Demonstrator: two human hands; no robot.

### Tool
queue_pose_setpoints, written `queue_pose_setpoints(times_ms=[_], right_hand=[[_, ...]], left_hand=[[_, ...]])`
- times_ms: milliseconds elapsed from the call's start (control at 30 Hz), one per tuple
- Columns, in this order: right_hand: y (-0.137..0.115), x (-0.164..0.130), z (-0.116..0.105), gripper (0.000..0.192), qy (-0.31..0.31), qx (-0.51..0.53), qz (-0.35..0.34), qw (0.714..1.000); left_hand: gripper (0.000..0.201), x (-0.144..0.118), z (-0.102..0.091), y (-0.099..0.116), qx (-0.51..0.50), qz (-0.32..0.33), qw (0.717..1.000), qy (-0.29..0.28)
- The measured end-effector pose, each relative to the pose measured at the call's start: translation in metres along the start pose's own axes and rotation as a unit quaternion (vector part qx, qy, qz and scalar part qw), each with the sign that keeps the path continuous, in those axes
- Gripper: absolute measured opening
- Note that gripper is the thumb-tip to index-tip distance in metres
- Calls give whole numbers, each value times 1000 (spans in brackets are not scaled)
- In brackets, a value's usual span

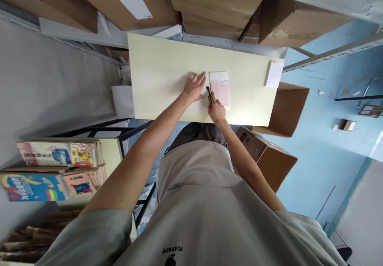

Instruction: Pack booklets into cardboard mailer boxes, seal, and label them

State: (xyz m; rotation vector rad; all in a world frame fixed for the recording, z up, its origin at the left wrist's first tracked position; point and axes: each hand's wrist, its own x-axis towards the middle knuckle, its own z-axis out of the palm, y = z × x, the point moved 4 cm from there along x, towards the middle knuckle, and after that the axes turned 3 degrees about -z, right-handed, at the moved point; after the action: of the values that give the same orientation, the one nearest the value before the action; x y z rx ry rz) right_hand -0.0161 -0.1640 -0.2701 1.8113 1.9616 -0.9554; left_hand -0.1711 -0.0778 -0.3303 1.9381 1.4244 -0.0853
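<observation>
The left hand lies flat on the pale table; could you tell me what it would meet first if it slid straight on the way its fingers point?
The left hand points up-right, so probably the pink-and-white sheet.

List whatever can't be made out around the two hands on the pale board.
Head view only:
- Yellow-black tool: mostly covered by the right hand; its tip and type unclear.
- Pink-white sheet: print too small to read.
- Board under the left hand: the flat palm covers anything beneath.
- White pad at the board's corner: too small to identify.
</observation>
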Motion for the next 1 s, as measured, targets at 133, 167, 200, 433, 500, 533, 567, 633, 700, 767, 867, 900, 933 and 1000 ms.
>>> queue_pose_setpoints(times_ms=[133,167,200,433,500,533,567,633,700,767,867,900,933,1000], right_hand=[[2,-7,3,82,3,-1,7,1000],[3,-9,4,82,2,-2,8,1000],[3,-11,5,82,1,-4,8,1000],[7,-25,12,81,-18,-30,12,999],[9,-29,15,82,-26,-45,11,999],[10,-32,17,82,-31,-54,10,998],[11,-34,19,83,-36,-62,9,997],[13,-39,22,84,-46,-76,9,996],[16,-45,25,84,-54,-85,8,995],[18,-50,27,83,-59,-91,4,994],[21,-58,31,81,-69,-97,-3,993],[22,-61,32,80,-74,-100,-5,992],[23,-63,34,80,-78,-103,-5,992],[25,-68,36,79,-87,-106,-6,991]], left_hand=[[134,1,1,0,-6,0,1000,-5],[136,1,1,0,-8,1,1000,-5],[137,2,2,-1,-11,0,1000,-4],[139,8,7,-6,-29,-5,1000,-1],[140,9,8,-7,-32,1,999,-6],[141,10,9,-8,-34,3,999,-10],[142,10,9,-9,-37,4,999,-14],[145,11,10,-10,-44,1,999,-22],[149,12,10,-11,-54,-2,998,-24],[151,12,10,-11,-66,1,998,-18],[151,14,11,-12,-82,6,997,-8],[150,15,12,-12,-85,5,996,-7],[150,16,13,-13,-87,5,996,-8],[148,18,15,-16,-89,5,996,-8]])
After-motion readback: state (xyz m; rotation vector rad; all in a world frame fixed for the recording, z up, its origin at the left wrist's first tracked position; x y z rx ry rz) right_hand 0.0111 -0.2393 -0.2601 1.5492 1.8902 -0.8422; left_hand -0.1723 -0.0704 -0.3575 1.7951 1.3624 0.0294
